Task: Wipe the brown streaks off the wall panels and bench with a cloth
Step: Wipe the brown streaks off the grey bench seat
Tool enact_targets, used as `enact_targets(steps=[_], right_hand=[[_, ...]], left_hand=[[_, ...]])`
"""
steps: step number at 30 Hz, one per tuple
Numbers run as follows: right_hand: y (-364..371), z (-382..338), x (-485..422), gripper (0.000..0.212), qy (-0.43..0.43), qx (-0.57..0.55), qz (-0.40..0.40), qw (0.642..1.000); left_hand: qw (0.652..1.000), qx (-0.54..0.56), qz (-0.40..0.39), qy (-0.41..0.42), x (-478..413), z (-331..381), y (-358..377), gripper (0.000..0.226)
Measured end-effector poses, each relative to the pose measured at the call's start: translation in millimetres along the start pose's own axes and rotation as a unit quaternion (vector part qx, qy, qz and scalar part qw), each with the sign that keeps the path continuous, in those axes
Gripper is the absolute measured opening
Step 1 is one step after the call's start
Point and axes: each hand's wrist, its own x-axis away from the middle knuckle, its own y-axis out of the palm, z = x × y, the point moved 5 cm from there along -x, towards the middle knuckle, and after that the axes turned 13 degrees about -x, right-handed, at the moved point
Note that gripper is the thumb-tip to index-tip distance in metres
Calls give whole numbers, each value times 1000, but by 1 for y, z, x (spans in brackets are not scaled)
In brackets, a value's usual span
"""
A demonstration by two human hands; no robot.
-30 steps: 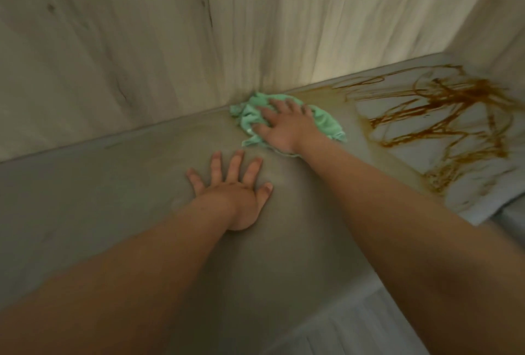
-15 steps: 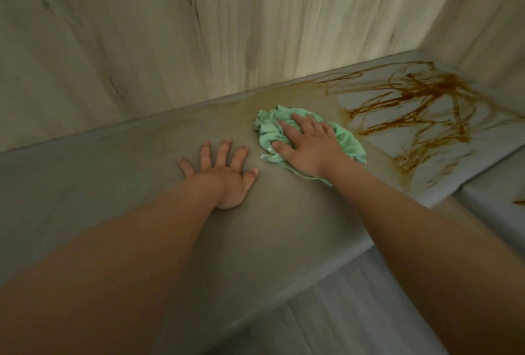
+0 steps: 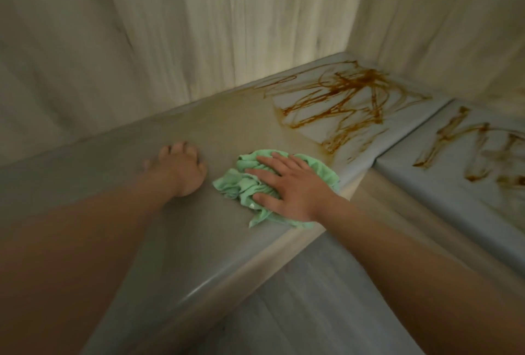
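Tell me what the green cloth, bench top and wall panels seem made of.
Green cloth: likely soft microfibre or terry fabric; it bunches into limp, matte folds.
Bench top: smooth, hard grey surface, perhaps laminate or plastic; a soft highlight runs along its rounded front edge.
Wall panels: pale wood or wood-look laminate, matte; vertical grain shows, real or printed unclear.

No text is legible (streaks (image 3: 355,85) spell nothing).

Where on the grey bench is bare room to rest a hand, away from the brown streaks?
Free: the grey bench left of the left hand, up to the pale wall panel. Narrow gap between that hand and the green cloth. Crowded: brown streaks fill the far corner.
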Motion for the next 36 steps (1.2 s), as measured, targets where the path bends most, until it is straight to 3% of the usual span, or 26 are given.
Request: enact_targets(steps=[5, 9, 18, 24, 28, 32, 36], right_hand=[[-39, 109, 0, 75, 238, -3, 52, 970], [-53, 149, -9, 81, 334, -29, 85, 938], [-57, 159, -102, 82, 362, -13, 82, 928], [-42, 117, -197, 78, 213, 4, 37, 976], [-54, 136, -220, 81, 126, 8, 5, 992], [-67, 162, -256, 78, 226, 1, 46, 973], [-66, 161, -285, 76, 355, -40, 99, 929]], left_hand=[[998, 15, 19, 64, -7, 56, -19, 59], [998, 5, -21, 64, -26, 72, -9, 64], [997, 6, -59, 47, -40, 75, 15, 66], [995, 13, -81, 52, -46, 74, 19, 67], [994, 16, -86, 61, -46, 72, 20, 67], [995, 17, -80, 59, -50, 71, 23, 66], [996, 16, -71, 60, -51, 75, 25, 67]])
